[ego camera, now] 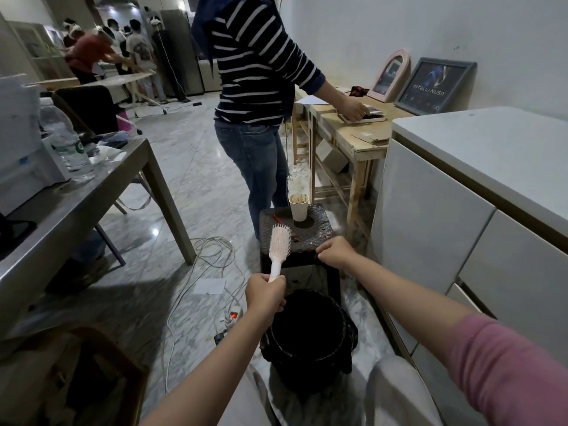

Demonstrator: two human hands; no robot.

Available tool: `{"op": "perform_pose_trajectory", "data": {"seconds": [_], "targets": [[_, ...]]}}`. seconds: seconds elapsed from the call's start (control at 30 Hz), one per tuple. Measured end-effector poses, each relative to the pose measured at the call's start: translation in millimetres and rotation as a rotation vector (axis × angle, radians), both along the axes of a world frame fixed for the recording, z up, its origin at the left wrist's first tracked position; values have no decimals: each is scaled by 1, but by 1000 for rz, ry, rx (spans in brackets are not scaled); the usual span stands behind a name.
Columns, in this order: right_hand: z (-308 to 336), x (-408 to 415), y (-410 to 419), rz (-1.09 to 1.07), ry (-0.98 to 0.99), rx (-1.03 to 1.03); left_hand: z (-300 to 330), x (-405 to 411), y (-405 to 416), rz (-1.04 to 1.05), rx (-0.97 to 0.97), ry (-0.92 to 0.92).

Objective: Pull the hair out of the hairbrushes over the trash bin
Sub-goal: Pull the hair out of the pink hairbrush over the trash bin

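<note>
The pink hairbrush point(279, 244) stands upright in the left hand point(265, 293), which grips it low on the handle, so the bristle head rises just above that hand and over the near edge of a dark stool point(310, 238). The trash bin point(307, 330) sits directly below and just right of that hand, its mouth open and dark. The right hand point(335, 252) hangs to the right of the brush head with fingers curled; whether it pinches any hair I cannot tell.

To do this step well, I would tip the brush head back toward the body until it hangs over the bin, not the stool. Then the right fingers should rake from the bristle roots outward, lifting the hair free in one clump. A paper cup point(298, 206) stands beyond the brush; a person in a striped top point(255, 63) stands farther off.
</note>
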State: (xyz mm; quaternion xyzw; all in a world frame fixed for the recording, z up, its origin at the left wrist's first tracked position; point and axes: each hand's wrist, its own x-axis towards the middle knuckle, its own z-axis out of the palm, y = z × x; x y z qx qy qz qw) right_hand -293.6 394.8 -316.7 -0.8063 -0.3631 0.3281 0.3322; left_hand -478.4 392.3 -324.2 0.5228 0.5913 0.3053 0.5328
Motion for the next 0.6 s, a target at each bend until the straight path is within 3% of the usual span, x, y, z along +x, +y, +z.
{"op": "perform_pose_trajectory", "data": {"seconds": [0.2, 0.5, 0.6], "targets": [[-5, -4, 0, 111, 21, -39, 2, -4, -1, 1, 28, 18], [2, -2, 2, -60, -123, 110, 1, -8, -2, -22, 8, 13], [1, -5, 5, -62, 1, 171, 2, -6, -5, -35, -4, -7]]}}
